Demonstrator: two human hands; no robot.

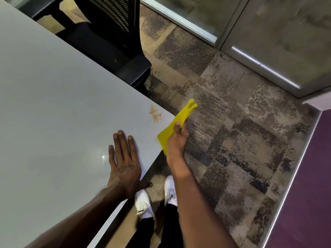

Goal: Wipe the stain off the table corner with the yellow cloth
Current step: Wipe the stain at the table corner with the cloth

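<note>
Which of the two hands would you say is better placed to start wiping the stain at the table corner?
The right hand, probably. It already grips the yellow cloth just past the table edge, beside the orange stain. The left hand lies flat on the tabletop, empty, and seems to be bracing.

The bench (53,104) is big, smooth and pale grey. Its corner points to the right. Near that corner there is an orange stain (155,114) of scratchy smears on the top. The left hand (123,163) lies flat on the bench just beside the near edge, fingers (121,142) spread, close to the stain but not touching it. A small bright spot of light shines on the top beside this hand.
</note>
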